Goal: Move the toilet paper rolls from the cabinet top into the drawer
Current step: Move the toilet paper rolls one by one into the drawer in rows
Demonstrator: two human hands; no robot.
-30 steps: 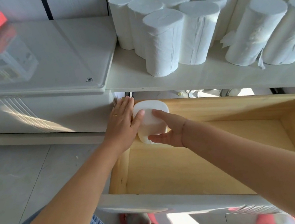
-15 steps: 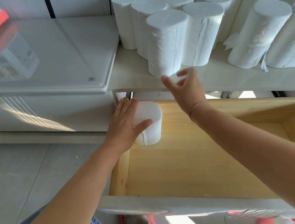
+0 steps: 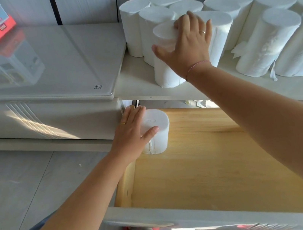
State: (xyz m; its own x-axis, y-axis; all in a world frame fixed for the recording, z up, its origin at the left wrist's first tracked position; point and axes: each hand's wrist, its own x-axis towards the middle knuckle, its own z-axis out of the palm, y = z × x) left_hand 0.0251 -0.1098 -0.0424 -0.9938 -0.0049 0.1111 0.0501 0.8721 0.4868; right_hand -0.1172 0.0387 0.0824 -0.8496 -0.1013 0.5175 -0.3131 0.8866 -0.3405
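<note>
The right hand (image 3: pixel 187 46) is laid over the front roll (image 3: pixel 167 68) on the cabinet top (image 3: pixel 137 81), fingers spread across its upper rim and thumb pressed on the left side of its wall. The hand is wrapping the roll, though the pictures do not show whether the grip has closed. That roll stands upright, long axis vertical, at the near edge of the shelf with the rest of the rolls (image 3: pixel 278 37) packed behind it and to the hand's right. It lies straight under the right palm, well above and beyond the left hand (image 3: pixel 133 130).

The left hand rests flat and loose against a single roll (image 3: pixel 157 133) standing upright in the far left corner of the drawer (image 3: pixel 206 170) — steadying it, not clasping. The open drawer floor lies below the right wrist and toward the person — so the nearer hand for the lift is plainly the right, and the likely path is up, back and down beside the roll under the left hand.
</note>
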